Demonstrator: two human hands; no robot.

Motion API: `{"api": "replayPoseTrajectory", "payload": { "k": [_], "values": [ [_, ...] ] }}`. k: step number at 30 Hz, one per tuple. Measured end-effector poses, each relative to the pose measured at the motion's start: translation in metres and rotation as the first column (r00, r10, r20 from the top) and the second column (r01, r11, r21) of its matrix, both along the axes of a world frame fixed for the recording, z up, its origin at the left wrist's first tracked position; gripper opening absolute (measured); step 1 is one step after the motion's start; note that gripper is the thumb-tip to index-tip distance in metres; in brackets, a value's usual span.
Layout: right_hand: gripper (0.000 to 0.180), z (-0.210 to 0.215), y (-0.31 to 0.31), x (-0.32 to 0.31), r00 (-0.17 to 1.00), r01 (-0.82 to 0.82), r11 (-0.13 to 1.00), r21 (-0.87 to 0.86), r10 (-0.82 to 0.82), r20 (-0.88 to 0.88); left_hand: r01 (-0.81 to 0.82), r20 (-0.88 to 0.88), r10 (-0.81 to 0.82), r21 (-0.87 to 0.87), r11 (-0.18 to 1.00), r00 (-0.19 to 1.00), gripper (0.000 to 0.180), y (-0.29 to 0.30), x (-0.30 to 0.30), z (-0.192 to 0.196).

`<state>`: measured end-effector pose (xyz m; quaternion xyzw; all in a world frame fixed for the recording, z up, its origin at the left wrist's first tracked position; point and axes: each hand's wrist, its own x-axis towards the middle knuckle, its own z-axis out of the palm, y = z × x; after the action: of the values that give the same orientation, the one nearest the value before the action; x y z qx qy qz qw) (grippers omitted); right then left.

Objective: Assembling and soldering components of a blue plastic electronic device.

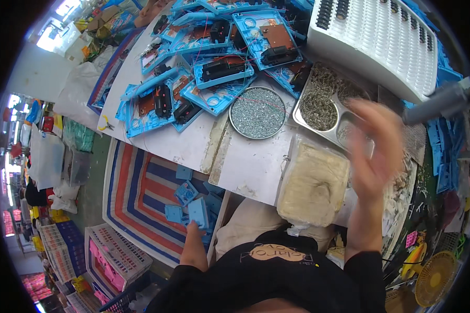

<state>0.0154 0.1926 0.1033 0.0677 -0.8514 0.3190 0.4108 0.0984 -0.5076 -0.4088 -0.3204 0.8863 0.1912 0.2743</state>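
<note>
Head view, left hand (193, 231), blue casing (198, 211) at its far end

casings (209, 97) on table (250, 172), dish (257, 112) before them, tray (312, 129) right of dish, rack (373, 47) behind tray

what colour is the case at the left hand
The case is light blue, best seen in the head view.

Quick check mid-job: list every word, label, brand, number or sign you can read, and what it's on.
Black shirt: lettering across the chest; I won't copy it out.
Blue casing at the left hand: none readable.
Brown circuit board: any marks too small to read.
Far background: too small or blurred.
</note>
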Motion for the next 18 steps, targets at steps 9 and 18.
{"api": "replayPoseTrajectory", "payload": {
  "k": [9,18],
  "values": [
    [0.028,-0.079,0.027,-0.215,0.908,0.13,0.884,0.449,-0.288,0.305,0.503,-0.22,-0.455,0.448,0.739,0.863,0.041,0.227,-0.154,0.299],
    [0.02,0.002,-0.005,-0.015,0.859,-0.481,0.798,0.363,0.346,0.378,0.516,-0.517,0.145,0.855,0.043,0.844,0.059,0.353,-0.204,0.425]
  ]
}}
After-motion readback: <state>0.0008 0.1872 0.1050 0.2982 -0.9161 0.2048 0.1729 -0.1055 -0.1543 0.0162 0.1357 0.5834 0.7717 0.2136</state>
